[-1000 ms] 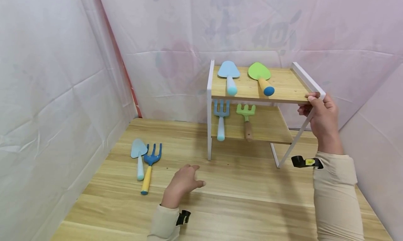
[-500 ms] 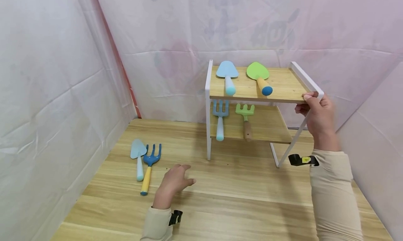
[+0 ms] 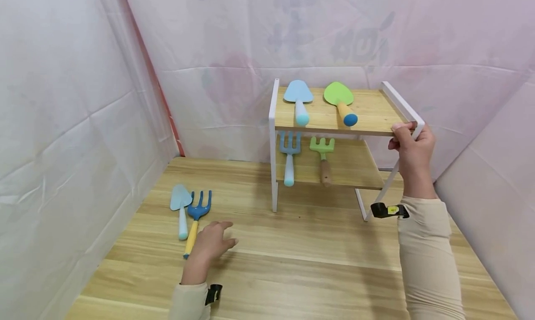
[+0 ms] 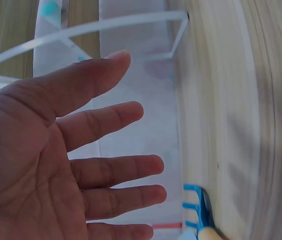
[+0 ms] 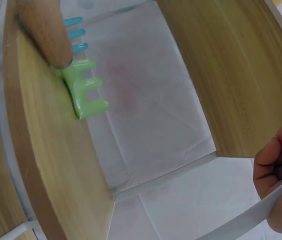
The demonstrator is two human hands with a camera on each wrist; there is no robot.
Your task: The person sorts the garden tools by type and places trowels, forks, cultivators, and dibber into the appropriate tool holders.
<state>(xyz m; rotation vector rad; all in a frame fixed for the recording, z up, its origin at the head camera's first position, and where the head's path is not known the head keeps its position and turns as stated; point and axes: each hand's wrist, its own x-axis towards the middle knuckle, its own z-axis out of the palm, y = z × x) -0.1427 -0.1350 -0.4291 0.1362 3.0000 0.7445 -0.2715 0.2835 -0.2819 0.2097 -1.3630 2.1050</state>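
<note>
My left hand (image 3: 212,241) hovers over the table beside the blue hand fork (image 3: 198,211), its wrist side overlapping the fork's yellow handle in the head view. In the left wrist view its fingers spread straight, holding nothing. A light blue trowel (image 3: 181,198) lies just left of that fork. My right hand (image 3: 414,155) grips the front right corner of the two-tier shelf (image 3: 378,120), thumb on the top board and fingers curled beneath. On the top board lie a light blue trowel (image 3: 298,92) and a green trowel (image 3: 338,94). A blue fork (image 3: 290,148) and a green fork (image 3: 322,147) lie below.
The wooden table (image 3: 267,283) carries the shelf at its back right. White sheets (image 3: 217,97) hang behind the table and along both sides. The shelf's white metal legs (image 3: 274,194) stand on the tabletop.
My left hand has moved left across the table, from open tabletop to the blue fork's handle. The right hand keeps its grip on the shelf corner while the view shifts slightly.
</note>
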